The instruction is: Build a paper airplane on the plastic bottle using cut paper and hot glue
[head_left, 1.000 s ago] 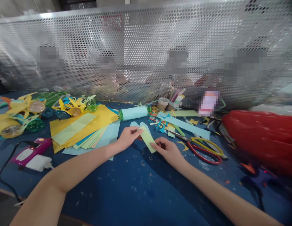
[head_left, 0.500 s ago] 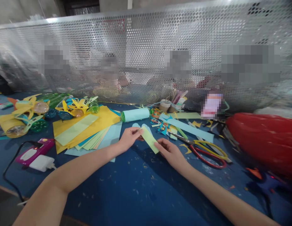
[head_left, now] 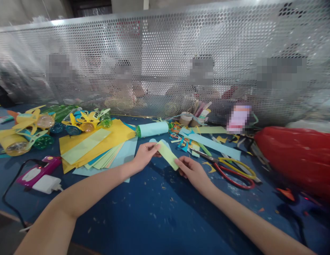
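Observation:
Both of my hands hold a light green paper strip just above the blue table. My left hand pinches its far end between thumb and fingers. My right hand pinches the near end, fingers curled. A pale blue paper cut-out lies partly hidden behind the strip. Red and yellow scissors rest on the table just right of my right hand.
A stack of yellow, green and blue paper sheets lies at left, with bottle crafts beyond. A pink device with a charger sits near the left edge. A paper-wrapped bottle, paper scraps, a red bag and a perforated metal screen surround the area.
The strip and both hands have shifted only slightly; my right hand moved a little right along the near end. The pinch of each hand is the same.

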The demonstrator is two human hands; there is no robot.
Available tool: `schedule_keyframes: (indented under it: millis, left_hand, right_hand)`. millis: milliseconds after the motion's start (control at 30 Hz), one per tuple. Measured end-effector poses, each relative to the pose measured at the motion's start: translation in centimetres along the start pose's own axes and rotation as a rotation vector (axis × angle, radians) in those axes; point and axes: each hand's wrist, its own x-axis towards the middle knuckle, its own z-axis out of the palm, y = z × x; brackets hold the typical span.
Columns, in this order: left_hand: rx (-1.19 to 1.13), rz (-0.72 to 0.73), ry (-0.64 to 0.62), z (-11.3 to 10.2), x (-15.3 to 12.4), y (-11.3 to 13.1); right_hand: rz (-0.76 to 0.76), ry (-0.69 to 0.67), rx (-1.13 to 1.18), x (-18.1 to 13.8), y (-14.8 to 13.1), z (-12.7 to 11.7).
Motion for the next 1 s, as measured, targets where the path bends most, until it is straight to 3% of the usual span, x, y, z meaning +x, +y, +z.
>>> schedule_keyframes:
  millis: [1000]
  left_hand:
    - [-0.077, -0.005, 0.062, 0.07, 0.07, 0.09]
  right_hand:
    - [-0.013, 0.016, 0.145, 0.07, 0.05, -0.03]
